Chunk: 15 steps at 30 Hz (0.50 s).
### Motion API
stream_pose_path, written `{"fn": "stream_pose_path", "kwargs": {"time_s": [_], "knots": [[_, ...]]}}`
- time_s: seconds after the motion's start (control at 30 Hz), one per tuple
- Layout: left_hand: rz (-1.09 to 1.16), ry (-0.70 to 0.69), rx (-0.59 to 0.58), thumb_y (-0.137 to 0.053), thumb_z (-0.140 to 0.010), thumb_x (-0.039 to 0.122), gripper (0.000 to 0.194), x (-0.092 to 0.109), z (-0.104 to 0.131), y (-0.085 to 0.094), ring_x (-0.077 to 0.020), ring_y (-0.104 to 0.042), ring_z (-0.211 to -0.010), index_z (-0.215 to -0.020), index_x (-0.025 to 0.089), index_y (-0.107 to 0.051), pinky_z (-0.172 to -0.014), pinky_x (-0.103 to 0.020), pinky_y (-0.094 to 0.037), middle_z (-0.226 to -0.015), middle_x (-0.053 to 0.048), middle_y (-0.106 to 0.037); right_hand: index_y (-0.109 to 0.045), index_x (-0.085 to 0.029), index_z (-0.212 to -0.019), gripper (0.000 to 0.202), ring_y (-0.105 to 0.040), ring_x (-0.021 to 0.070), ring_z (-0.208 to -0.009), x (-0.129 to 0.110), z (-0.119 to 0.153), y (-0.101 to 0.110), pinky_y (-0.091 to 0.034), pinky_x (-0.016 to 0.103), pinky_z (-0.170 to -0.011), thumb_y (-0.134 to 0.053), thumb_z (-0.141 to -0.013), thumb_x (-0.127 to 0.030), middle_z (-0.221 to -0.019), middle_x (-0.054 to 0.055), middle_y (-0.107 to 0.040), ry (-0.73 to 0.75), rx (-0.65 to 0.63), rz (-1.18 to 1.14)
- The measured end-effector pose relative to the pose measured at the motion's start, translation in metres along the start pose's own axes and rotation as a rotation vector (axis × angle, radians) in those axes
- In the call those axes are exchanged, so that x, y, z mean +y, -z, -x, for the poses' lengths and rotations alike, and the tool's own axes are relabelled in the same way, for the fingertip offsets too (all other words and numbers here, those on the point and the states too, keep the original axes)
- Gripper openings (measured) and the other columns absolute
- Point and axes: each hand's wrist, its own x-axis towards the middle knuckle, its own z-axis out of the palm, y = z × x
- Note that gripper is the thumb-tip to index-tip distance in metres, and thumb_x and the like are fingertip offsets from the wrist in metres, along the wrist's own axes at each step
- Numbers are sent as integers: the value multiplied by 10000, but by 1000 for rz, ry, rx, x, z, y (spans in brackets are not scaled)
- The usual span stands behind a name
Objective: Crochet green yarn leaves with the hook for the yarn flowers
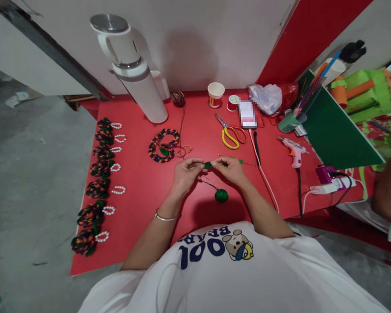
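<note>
Both hands meet over the middle of the red table (137,195). My left hand (187,174) pinches one end of a small green crochet piece (208,165). At its other end, my right hand (230,169) has its fingers closed on the same piece. A slim green-and-metal tool (241,161) sticks out beyond my right hand; its kind is unclear. Below the hands lies a green yarn ball (221,195), its strand running up toward my left hand. Just left of the hands rests a multicoloured crocheted strip (154,145), curled in loops with a green bit on it.
Several dark crocheted pieces (99,168) with bead loops (116,168) line the left edge. A tall flask (143,87), a multicoloured yarn ball (177,98), a paper cup (215,93), scissors (230,132) and a phone (248,114) stand or lie behind. A glue gun (295,152) and power strip (332,187) lie right.
</note>
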Motion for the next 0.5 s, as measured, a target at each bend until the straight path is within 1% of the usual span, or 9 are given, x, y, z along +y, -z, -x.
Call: {"fn": "stream_pose_path", "kwargs": {"time_s": [0.1,0.2,0.27,0.33,0.5], "knots": [[53,32,-16,-896,-570,308,399,2,-1,4,-129,-619,-449,-857,124,-691,-371,-190,-432,-597,-40,-715,-774,-165,-781,336,-453,107,-577,-1,0,1,-340,257,-566,-708,-831,-491,-626,-8,-633,-10,-12,-3],[118,85,-61,-910,-561,331,430,3,-2,9,-93,-508,-343,-865,134,-678,-314,-175,-322,-532,-6,-671,-774,-164,-811,356,-496,120,-619,-4,1,5,-374,262,-600,-703,-837,-511,-673,7,-664,-1,-71,-14],[136,91,-74,-914,-563,331,431,5,-4,11,-82,-479,-328,-866,138,-676,-308,-167,-289,-502,13,-641,-776,-167,-836,346,-540,134,-660,-5,1,9,-403,270,-634,-692,-842,-503,-723,20,-697,-11,-111,-42],[140,68,-61,-913,-571,322,413,6,-5,13,-75,-475,-339,-859,141,-678,-316,-158,-276,-490,19,-624,-773,-172,-827,321,-564,142,-679,-6,1,12,-418,275,-650,-689,-836,-482,-744,27,-709,-38,-124,-71],[146,36,-32,-893,-599,281,349,5,-7,14,-65,-471,-363,-849,141,-694,-333,-151,-253,-493,25,-607,-771,-175,-801,293,-530,135,-641,-6,2,13,-395,272,-624,-697,-811,-459,-692,19,-668,-69,-122,-74]]}}
